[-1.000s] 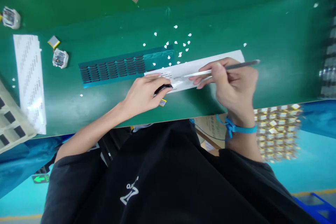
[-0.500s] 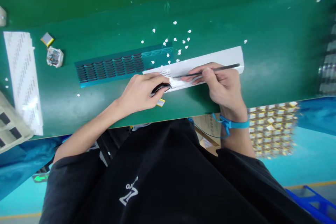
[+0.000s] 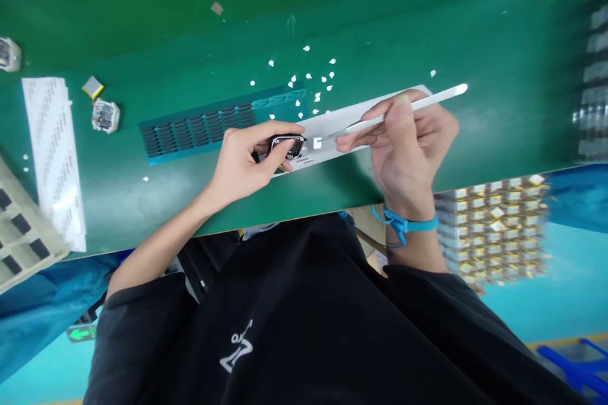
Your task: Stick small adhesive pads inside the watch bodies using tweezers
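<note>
My left hand (image 3: pixel 251 158) is closed around a small black device housing (image 3: pixel 289 147), tilted so that its open inside shows. Between the fingers and thumb of my right hand (image 3: pixel 411 139) is a pair of tweezers (image 3: pixel 427 101). A small white square sticker (image 3: pixel 317 143) is at the tweezer tips, apart from the housing. Under both hands lies a white label sheet (image 3: pixel 337 115) with small printed marks. Behind my left hand a blue film sheet (image 3: pixel 199 123) carries rows of dark strips.
Several small white round pieces (image 3: pixel 317 97) lie scattered beyond the sheet. White device shells (image 3: pixel 105 115) and yellow-edged battery cells (image 3: pixel 93 87) stand left and at the back. A striped label sheet (image 3: pixel 54 164) and a beige tray (image 3: pixel 28 234) sit at the left. Stacked cells (image 3: pixel 494 221) are at the right.
The tweezers have lifted a white square sticker off the sheet and turned their bright side up. My left hand has tilted the housing, so its inside now shows. The camera view has shifted slightly.
</note>
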Action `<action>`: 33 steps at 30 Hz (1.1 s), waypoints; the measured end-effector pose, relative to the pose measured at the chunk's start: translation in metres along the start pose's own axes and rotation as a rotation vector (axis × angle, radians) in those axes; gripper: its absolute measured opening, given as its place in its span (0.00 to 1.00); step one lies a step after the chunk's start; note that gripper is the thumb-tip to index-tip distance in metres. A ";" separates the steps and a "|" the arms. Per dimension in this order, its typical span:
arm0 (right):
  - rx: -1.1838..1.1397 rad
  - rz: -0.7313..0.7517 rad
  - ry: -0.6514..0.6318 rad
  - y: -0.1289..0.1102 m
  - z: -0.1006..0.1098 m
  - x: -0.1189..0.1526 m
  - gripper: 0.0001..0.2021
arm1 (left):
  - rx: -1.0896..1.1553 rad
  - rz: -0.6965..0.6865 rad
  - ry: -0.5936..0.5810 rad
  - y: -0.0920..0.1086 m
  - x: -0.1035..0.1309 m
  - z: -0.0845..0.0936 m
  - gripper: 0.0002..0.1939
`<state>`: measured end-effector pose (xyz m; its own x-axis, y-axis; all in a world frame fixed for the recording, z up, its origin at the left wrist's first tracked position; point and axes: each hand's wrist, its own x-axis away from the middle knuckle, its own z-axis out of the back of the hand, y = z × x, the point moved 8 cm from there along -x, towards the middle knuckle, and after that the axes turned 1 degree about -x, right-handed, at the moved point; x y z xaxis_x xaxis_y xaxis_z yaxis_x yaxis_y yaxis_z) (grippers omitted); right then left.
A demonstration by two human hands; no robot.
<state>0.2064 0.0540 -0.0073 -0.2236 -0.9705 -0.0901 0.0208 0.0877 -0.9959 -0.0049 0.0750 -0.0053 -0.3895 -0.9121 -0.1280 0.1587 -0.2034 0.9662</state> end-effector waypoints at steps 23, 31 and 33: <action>-0.227 -0.221 -0.083 0.024 0.001 -0.011 0.21 | -0.208 -0.455 0.086 0.031 0.012 -0.004 0.13; -0.209 -0.270 -0.085 0.009 -0.026 -0.001 0.21 | -0.581 -0.763 0.334 0.039 0.027 0.000 0.07; -0.220 -0.268 -0.082 0.006 -0.030 0.001 0.20 | -0.631 -0.776 0.328 0.039 0.028 -0.001 0.08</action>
<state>0.1773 0.0604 -0.0137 -0.1139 -0.9795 0.1660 -0.2403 -0.1349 -0.9613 -0.0084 0.0409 0.0280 -0.3366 -0.4847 -0.8073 0.4517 -0.8354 0.3133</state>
